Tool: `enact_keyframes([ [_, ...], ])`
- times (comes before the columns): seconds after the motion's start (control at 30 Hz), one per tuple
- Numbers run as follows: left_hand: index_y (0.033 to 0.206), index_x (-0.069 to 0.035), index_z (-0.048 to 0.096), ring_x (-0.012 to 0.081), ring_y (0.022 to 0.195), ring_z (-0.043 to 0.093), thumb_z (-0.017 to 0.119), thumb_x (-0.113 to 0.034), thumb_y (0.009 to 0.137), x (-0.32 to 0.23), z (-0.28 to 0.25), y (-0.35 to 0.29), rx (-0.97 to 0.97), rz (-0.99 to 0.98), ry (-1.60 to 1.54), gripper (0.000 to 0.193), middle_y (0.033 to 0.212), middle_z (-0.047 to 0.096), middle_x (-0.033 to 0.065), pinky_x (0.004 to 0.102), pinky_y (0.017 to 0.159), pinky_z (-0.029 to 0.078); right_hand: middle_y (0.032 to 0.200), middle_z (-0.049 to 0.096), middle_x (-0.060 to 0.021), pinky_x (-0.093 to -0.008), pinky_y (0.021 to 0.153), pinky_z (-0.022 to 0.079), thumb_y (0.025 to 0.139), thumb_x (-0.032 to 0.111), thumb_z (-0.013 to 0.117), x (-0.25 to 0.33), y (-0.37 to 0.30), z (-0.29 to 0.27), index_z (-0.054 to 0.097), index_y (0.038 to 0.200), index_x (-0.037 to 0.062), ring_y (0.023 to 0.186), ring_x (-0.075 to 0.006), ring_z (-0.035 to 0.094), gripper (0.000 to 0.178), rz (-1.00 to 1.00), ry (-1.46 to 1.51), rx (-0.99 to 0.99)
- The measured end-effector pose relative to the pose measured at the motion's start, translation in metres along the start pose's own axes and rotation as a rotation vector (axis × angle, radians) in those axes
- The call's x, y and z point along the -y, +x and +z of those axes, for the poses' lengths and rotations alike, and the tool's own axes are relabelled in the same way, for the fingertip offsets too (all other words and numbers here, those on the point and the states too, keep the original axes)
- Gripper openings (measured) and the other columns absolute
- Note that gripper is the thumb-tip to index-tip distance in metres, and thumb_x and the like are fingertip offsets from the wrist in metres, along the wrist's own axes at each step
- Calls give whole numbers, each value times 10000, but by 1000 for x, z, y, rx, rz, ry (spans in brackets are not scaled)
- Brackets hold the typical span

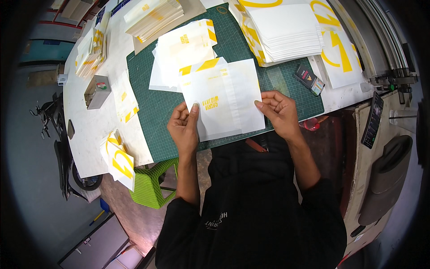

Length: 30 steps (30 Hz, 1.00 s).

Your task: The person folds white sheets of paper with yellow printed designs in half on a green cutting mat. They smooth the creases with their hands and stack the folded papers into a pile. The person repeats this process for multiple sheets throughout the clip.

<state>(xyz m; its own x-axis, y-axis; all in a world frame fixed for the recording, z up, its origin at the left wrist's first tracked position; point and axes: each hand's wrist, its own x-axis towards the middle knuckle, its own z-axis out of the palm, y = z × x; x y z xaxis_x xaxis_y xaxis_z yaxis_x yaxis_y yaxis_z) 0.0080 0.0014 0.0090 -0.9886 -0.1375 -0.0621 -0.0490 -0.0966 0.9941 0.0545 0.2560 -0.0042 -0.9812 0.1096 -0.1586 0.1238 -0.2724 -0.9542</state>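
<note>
Between my two hands is a white printed paper sheet (219,119) with yellow lettering, a striped yellow band at its top and a lengthwise fold line right of its middle. My left hand (184,123) pinches its left edge, thumb on top. At the right edge my right hand (280,112) grips it the same way. The sheet is over the near part of a green cutting mat (145,107). Just beyond it, several loose white and yellow printed sheets (179,54) overlap in a pile on the mat.
A thick stack of white sheets (286,33) stands at the far right, with a small dark box (309,80) nearer me. Folded paper stacks (154,20) and a grey metal box (97,92) occupy the left side. A green plastic stool (150,188) is below the table edge.
</note>
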Motion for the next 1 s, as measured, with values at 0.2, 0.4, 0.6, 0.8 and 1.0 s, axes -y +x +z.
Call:
enact_keyframes([
  [0.2,1228,124,627,95,868,696,716,-14,976,0,-1,0,6,2,5,300,1000,768,164,215,787,534,984,770,-118,-222,773,565,972,-13,696,0,0,1,646,1157,-68,861,-95,719,200,8,9,-1],
  [0.4,1157,51,698,210,1191,641,746,30,907,-1,-7,1,202,96,13,255,1304,678,215,347,991,504,1259,694,-187,-349,996,535,912,-81,707,-5,-1,-8,706,1065,-18,1184,-211,660,165,-169,-119,2],
  [0.6,884,-98,799,353,1463,459,802,0,811,-1,-25,15,315,335,122,121,1543,517,227,536,1180,347,1481,559,-217,-500,1161,421,844,-151,677,5,4,-9,763,888,27,1433,-338,492,202,-422,-221,15],
  [0.8,836,-106,803,356,1460,465,878,-100,780,6,-27,16,355,390,45,93,1538,519,228,526,1169,383,1476,561,-228,-504,1154,432,845,-143,675,-1,3,-13,761,883,17,1414,-355,511,186,-507,-128,33],
  [1.0,839,-97,803,356,1453,474,873,-100,790,6,-26,17,356,387,40,86,1531,525,227,516,1167,391,1466,573,-229,-502,1157,428,850,-128,681,-2,3,-14,762,880,26,1428,-361,501,176,-516,-127,35],
])
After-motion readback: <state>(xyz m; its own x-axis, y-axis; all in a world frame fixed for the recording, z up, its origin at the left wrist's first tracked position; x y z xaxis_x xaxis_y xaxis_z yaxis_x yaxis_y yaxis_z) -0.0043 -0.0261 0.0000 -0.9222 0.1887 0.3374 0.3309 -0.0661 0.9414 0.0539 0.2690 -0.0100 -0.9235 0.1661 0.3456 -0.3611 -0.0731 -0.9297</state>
